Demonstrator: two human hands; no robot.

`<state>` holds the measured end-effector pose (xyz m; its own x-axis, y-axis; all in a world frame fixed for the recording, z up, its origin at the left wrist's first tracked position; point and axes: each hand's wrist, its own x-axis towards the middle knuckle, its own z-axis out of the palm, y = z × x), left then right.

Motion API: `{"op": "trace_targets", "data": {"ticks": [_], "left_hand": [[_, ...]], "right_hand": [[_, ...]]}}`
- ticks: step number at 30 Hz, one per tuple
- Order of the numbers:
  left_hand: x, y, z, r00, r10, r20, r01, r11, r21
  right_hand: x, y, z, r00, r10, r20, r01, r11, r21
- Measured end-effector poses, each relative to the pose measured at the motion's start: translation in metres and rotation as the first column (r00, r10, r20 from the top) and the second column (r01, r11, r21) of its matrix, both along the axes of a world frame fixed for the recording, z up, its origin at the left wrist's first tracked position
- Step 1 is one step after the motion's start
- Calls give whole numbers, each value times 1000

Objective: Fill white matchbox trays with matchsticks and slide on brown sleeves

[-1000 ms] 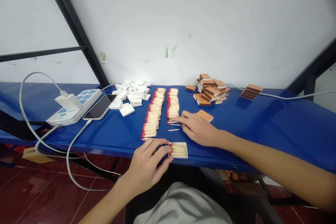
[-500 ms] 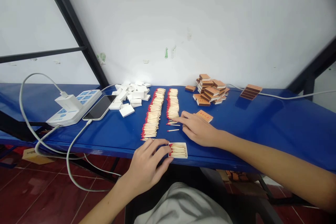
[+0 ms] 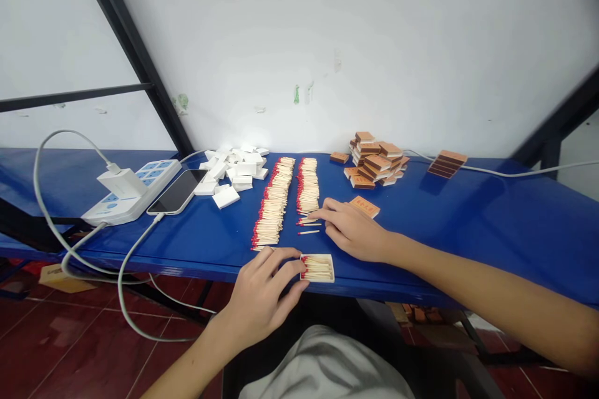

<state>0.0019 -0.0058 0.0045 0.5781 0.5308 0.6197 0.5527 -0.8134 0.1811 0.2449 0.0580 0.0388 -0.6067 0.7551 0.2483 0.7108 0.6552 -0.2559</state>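
At the front edge of the table, my left hand (image 3: 269,287) grips the left end of a white matchbox tray (image 3: 319,268), its fingers at the near and far sides. Red-headed matches lie in the tray, heads to the left. My right hand (image 3: 353,229) rests on the table just beyond it, index finger stretched onto the near end of the right-hand row of matches (image 3: 307,186). The thumb is apart from that finger. One loose match (image 3: 309,232) lies nearer me. A longer row of matches (image 3: 272,202) runs along the left.
White box pieces (image 3: 238,168) are heaped at the back left, beside a phone (image 3: 178,192) and a power strip (image 3: 135,190) with cables. Brown matchboxes (image 3: 377,162) are piled at the back right. An orange matchbox sleeve (image 3: 365,206) lies behind my right hand; another brown piece (image 3: 448,164) sits farther right.
My right index finger has shifted very slightly at the near end of the right-hand row of matches. My left hand and the tray stay in place.
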Motion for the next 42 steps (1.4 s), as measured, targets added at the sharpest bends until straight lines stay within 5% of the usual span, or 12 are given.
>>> {"op": "trace_targets", "data": {"ticks": [31, 42], "left_hand": [[0, 1, 0, 1000, 9, -2, -9, 1000, 10], [1, 0, 2, 1000, 7, 0, -7, 1000, 23]], "right_hand": [[-1, -1, -1, 988, 108, -107, -103, 993, 55], [-2, -2, 6, 982, 171, 78, -176, 982, 63]]}}
